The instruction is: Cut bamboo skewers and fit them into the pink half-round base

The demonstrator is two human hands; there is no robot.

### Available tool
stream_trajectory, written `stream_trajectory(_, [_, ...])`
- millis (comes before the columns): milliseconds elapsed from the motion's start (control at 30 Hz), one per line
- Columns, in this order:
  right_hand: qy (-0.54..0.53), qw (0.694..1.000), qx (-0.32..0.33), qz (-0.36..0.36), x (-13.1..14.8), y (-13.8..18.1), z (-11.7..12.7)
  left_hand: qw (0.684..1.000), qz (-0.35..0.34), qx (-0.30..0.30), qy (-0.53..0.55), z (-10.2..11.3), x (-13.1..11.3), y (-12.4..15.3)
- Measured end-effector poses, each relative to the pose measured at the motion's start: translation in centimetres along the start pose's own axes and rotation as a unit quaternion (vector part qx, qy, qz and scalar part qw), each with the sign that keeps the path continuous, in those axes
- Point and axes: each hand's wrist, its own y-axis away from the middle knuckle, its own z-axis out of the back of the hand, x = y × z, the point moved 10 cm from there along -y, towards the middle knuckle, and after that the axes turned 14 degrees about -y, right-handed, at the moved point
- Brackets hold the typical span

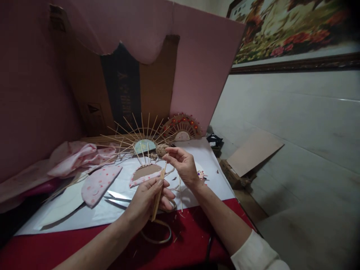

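Fabric (81, 157), pink with red dots, lies crumpled at the far left of the counter (209, 161), whose white covering gives way to red along your side. Next come a curved cream panel (66, 200) and, overlapping it, a dotted half-disc (99, 183). Scissors (114, 200) point their parted blades leftward, partly hidden by your left hand (149, 193). Behind that hand stand a stick fan with a pale green base (144, 145) and, nearer you, a cardboard half-disc (146, 173) bearing upright sticks. Your left grip is clamped on a bundle of thin wooden sticks (158, 200), slanted above the counter. A twine ball (161, 150) sits just beyond your right hand (181, 163), whose grip, thumb and fingertips together, pinches a slender stick (166, 155) at the bundle's upper end. Farther back to the right leans a fan with red ornaments (182, 125).
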Motion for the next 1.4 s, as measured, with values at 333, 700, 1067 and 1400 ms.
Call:
stream_trajectory(333, [-0.012, 0.999, -0.008, -0.043, -1.7, 1.7, 0.4, 1.0, -0.01, -0.006, 0.01, 0.8, -0.2, -0.2])
stream_trajectory(700, [0.052, 0.997, 0.043, -0.026, -2.0, 2.9, -1.0, 0.999, -0.023, -0.023, 0.034, 1.3, -0.4, -0.1])
stream_trajectory(1067, [0.155, 0.984, 0.079, 0.041, -0.7, 3.7, -1.9, 0.999, -0.015, -0.021, 0.03, 1.3, -0.7, 0.3])
stream_trajectory(1400, [0.131, 0.989, 0.073, 0.012, -1.3, 3.7, -1.8, 1.0, -0.007, -0.025, 0.008, 1.4, -0.6, 0.3])
